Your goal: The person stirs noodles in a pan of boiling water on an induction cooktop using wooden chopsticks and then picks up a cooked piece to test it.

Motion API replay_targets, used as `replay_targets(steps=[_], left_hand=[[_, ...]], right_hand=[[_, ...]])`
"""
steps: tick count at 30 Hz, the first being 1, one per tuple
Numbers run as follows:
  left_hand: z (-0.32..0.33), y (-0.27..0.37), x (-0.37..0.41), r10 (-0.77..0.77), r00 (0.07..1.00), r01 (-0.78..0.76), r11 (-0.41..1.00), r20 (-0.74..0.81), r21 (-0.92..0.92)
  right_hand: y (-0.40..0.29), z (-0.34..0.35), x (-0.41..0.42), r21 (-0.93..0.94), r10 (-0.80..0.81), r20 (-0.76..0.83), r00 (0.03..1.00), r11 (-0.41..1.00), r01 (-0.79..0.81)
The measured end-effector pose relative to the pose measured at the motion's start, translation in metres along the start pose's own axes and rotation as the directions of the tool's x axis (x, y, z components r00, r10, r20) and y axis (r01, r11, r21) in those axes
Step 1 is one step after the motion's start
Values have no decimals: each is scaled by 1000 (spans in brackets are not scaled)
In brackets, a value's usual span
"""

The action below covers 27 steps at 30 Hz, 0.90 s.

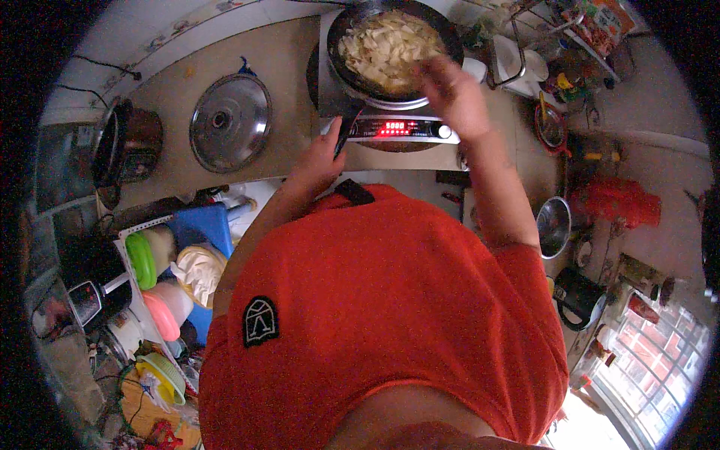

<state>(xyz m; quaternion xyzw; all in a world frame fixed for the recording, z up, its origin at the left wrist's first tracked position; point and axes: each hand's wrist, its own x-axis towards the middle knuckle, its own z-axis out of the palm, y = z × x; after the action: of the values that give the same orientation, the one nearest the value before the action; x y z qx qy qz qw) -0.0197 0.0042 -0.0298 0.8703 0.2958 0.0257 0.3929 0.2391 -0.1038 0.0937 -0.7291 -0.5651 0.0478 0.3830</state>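
A dark wok (337, 53) sits on an induction cooker (368, 129) with a lit red display. Pale sliced food (388, 48) fills much of the wok, with some liquid around it. My left hand (323, 154) grips a black handle (347, 134) that reaches up to the wok's near rim. Over the wok's right side is my right hand (458, 98), blurred by motion, its fingertips above the edge of the food. Whether it holds anything small cannot be made out.
A round metal and glass lid (230, 124) lies on the counter at left, near a dark electric cooker (132, 143). Dishes and a metal rack (520, 53) stand to the right. Below left are shelves with plastic-lidded containers (140, 261). A metal bowl (554, 228) is by my right arm.
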Motion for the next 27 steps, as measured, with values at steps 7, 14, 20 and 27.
replay_targets(steps=[7, 14, 20, 27], left_hand=[[-10, 10, 0, 12, 999, -13, 999, 37, 44], [-10, 10, -4, -49, 998, 47, 998, 37, 48], [-7, 8, -3, -32, 999, 33, 999, 27, -20], [-7, 7, -4, -25, 999, 27, 998, 35, -60]], right_hand=[[41, 80, 3, -330, -290, 280, 915, 866, 376], [80, 61, 42, -579, -276, 198, 941, 741, 339], [113, 12, 68, -66, 46, -54, 997, 997, -49], [137, -4, 56, -27, 303, -353, 885, 943, -333]])
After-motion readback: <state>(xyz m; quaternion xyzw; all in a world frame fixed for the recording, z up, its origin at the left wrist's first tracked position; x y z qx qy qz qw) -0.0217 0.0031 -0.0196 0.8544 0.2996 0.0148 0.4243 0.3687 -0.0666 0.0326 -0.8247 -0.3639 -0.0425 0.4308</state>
